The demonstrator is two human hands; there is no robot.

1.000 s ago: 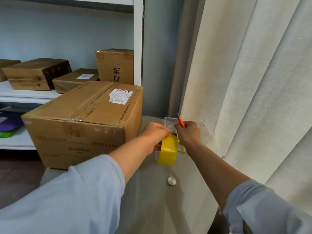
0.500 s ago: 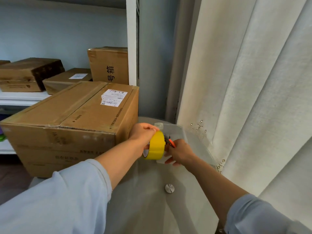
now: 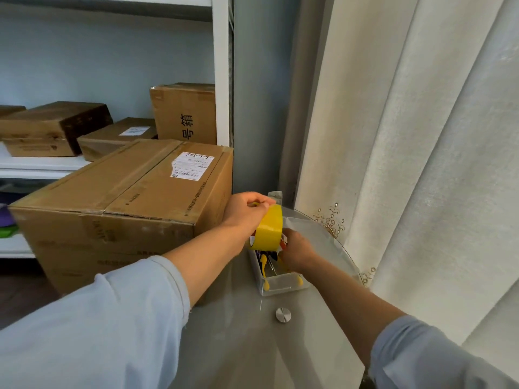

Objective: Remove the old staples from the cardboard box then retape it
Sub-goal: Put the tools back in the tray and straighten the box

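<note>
A large brown cardboard box (image 3: 126, 203) with a white shipping label stands on the grey table, its top flaps closed. My left hand (image 3: 247, 211) grips a roll of yellow tape (image 3: 269, 231) just right of the box, above a clear plastic tool tray (image 3: 280, 284). My right hand (image 3: 297, 254) reaches down into that tray, fingers closed around a small orange-handled tool (image 3: 284, 242) that is mostly hidden behind the tape roll. Yellow-handled tools (image 3: 264, 262) lie inside the tray.
The grey glass table (image 3: 238, 332) has a round metal stud (image 3: 283, 315) near the tray. A cream curtain (image 3: 421, 164) hangs close on the right. White shelves (image 3: 42, 167) behind hold several smaller cardboard boxes (image 3: 185, 113).
My right hand has come down from above the tray into it, carrying the orange-handled tool. My left hand with the tape has stayed beside the box.
</note>
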